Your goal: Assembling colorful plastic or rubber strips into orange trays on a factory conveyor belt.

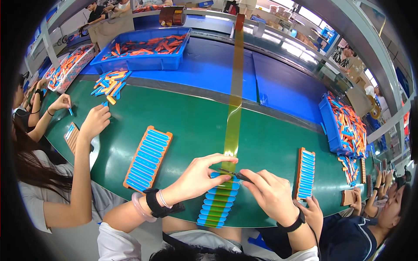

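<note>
A long strip of clear amber tape (233, 126) runs from a roll (239, 22) on the overhead bar down to me. Below my hands it lies along the middle of a row of blue strips (213, 209), set side by side at the table's near edge. My left hand (196, 176) is at the tape just above the row, index finger across it and thumb lower down; its grip is partly hidden. My right hand (270, 193) is closed on a small dark tool with a thin blade (240, 175), which reaches across the tape towards my left thumb.
Slotted orange trays of blue strips stand left (148, 158) and right (305, 174) on the green table (191, 117). Blue bins of orange and blue pieces sit far left (170, 63) and right (326, 119). Loose pieces (111, 85) lie nearby. Co-workers' hands (93, 122) work on both sides.
</note>
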A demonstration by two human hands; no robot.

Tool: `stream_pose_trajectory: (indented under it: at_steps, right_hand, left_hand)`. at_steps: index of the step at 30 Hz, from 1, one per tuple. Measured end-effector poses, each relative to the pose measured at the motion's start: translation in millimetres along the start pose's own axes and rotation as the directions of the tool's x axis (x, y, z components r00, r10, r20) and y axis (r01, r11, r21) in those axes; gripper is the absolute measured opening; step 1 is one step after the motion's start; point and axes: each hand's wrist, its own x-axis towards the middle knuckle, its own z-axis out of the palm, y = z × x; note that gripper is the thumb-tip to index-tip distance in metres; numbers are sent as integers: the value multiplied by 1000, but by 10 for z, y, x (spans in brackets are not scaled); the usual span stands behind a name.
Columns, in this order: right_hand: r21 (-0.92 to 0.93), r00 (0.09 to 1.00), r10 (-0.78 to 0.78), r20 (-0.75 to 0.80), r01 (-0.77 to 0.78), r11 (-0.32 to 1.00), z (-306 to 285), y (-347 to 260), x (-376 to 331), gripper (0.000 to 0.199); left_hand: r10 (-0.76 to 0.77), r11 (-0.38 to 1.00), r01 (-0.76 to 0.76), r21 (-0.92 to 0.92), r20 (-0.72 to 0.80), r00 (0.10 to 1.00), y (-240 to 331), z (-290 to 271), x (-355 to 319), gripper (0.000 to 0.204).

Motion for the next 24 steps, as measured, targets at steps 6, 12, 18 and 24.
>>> stream_pose_trajectory:
  at_steps: [6,12,18,24]
  right_hand:
    - [-72,996,-65,61,69,995,22,22,-28,35]
    - [-156,985,-121,126,140,978,-61,-29,33,43]
    - [-233,973,-156,170,194,953,-162,-98,107,42]
    - [-262,969,-151,198,200,944,-227,-168,146,41]
  left_hand:
    - [-66,997,66,46,-1,998,2,3,18,39]
    - [-32,995,33,92,-13,999,-28,7,9,40]
    - [-59,990,61,124,-20,998,53,14,-10,44]
    - [-41,995,44,93,-32,999,-13,22,-7,46]
